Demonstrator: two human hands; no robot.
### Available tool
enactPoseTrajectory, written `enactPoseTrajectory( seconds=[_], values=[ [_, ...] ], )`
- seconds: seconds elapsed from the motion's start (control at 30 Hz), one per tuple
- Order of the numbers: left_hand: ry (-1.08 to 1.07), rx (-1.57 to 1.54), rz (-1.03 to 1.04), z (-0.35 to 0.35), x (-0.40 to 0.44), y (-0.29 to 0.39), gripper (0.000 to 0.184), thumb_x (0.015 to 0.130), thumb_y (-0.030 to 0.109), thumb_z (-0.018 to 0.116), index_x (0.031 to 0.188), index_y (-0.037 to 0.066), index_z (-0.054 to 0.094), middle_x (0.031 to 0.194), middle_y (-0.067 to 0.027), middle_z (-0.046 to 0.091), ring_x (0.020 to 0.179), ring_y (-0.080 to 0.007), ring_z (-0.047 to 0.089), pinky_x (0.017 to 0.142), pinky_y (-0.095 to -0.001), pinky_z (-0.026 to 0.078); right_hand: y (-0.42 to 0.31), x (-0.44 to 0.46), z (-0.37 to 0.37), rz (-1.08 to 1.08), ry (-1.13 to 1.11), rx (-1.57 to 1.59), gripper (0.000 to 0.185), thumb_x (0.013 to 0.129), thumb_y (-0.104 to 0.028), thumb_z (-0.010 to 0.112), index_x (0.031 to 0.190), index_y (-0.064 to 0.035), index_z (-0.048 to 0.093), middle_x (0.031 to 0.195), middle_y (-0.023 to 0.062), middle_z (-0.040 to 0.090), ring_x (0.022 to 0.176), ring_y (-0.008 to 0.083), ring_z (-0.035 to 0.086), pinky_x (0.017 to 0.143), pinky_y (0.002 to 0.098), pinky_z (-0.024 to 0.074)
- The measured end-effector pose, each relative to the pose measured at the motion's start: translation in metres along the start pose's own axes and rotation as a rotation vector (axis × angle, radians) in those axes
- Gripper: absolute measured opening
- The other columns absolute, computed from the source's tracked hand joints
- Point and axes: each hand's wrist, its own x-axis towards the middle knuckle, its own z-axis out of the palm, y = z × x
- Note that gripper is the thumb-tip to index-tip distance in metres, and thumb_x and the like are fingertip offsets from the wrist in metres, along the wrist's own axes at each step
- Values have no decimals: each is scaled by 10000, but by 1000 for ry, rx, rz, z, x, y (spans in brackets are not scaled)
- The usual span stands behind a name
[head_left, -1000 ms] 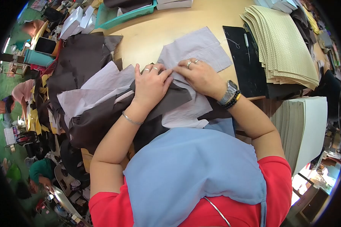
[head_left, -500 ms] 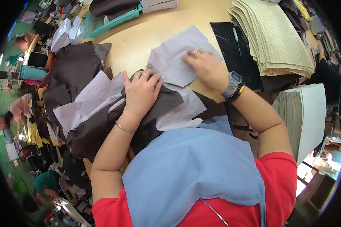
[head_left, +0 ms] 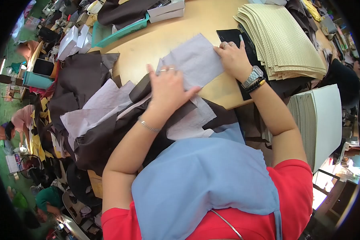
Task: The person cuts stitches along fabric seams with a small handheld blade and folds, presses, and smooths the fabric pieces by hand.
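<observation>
Right hand [head_left: 237,62] shifted to right edge of pale cloth [head_left: 195,58], finger closure indeterminable; cloth apparently steadied by left hand [head_left: 168,89], thumb and fingers spread apart.

Upper garment: red top [head_left: 293,188], short sleeves. Over the chest: plain light blue cloth cover [head_left: 204,176], slightly creased, with a narrow blue strap [head_left: 278,226] at one side and a thin, pale, curved cord [head_left: 227,224] at the lower front. Left hand [head_left: 168,90]: ring [head_left: 167,69]; silver-coloured chain bracelet [head_left: 149,125] at wrist. Right hand [head_left: 237,62]: rings [head_left: 228,45]; silver-coloured wristwatch [head_left: 255,75], beside it a dark beaded bracelet [head_left: 257,85] with yellow section.
</observation>
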Motion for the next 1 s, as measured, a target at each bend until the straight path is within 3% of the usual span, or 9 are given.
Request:
enactPoseTrajectory(
  seconds=[0.1, 0.23, 0.33, 0.43, 0.57, 0.6, 0.7, 0.73, 1.0],
  values=[
    [87, -164, 79, 30, 9, 16, 423, 878, 457, 670, 1095, 95, 664, 1116, -111, 661, 1077, -304, 614, 1042, -606, 360, -7, -2, -4, 130, 0, 221, 328, 939, -129, 522, 1241, -86, 643, 1199, 117, 646, 1148, 310, 602, 979, 625, 439],
    [30, -405, 70, 50, 14, 8, 269, 960, 327, 601, 1073, 84, 637, 1126, -120, 645, 1074, -309, 612, 949, -384, 478, 3, -1, 14, 348, 208, 998, 331, 997, -238, 550, 1255, -49, 635, 1181, 88, 670, 1115, 257, 624, 978, 405, 475],
    [100, -920, -289, 38, 10, -1, 181, 1005, 234, 549, 1047, 67, 604, 1034, -76, 661, 957, -230, 649, 804, -330, 516, -8, 8, 22, 471, 437, 1579, 503, 1030, -446, 515, 1309, -37, 601, 1240, 65, 638, 1168, 169, 576, 970, 302, 448],
    [246, -1799, -580, 35, 12, -25, 231, 1052, 265, 469, 1090, 62, 573, 1062, -58, 661, 970, -198, 648, 794, -367, 520, -35, 21, 17, 526, 235, 2151, 806, 959, -654, 478, 1534, -111, 318, 1485, 104, 431, 1327, 193, 440, 1013, 346, 417],
    [244, -2059, -876, 19, 6, -39, 406, 1043, 299, 469, 1337, 25, 529, 1308, -99, 597, 1177, -220, 584, 1000, -372, 465, -81, 42, 4, 216, -241, 2311, 840, 941, -463, 659, 1552, -106, 207, 1496, 108, 426, 1259, 201, 530, 990, 355, 486],
    [218, -2093, -866, 26, 3, -44, 431, 1035, 344, 494, 1340, 41, 529, 1326, -95, 588, 1198, -233, 575, 1035, -381, 457, -90, 45, -3, 302, -259, 2415, 661, 930, -248, 722, 1457, -36, 382, 1434, 143, 505, 1204, 184, 585, 998, 356, 493],
    [296, -2312, -728, 17, 0, -36, 452, 1017, 362, 543, 1346, 51, 529, 1319, -96, 601, 1181, -248, 593, 1024, -398, 465, -100, 51, 20, 222, -154, 2091, 538, 917, -240, 741, 1343, 5, 523, 1304, 106, 617, 1148, 162, 612, 995, 316, 488],
    [267, -2088, -714, 24, -3, -37, 449, 1005, 321, 585, 1362, 57, 518, 1307, -98, 612, 1168, -245, 605, 1021, -391, 471, -103, 46, 14, 229, -60, 2124, 419, 919, -244, 741, 1235, 6, 624, 1198, 73, 679, 1109, 138, 619, 981, 291, 487],
    [184, -2019, -719, 36, -3, -43, 382, 1011, 168, 568, 1361, 26, 509, 1310, -97, 611, 1190, -209, 593, 1019, -365, 472, -89, 42, 21, 314, -49, 2104, 341, 987, -261, 650, 1183, 17, 675, 1148, 66, 704, 1029, 91, 628, 909, 259, 497]
  ],
)
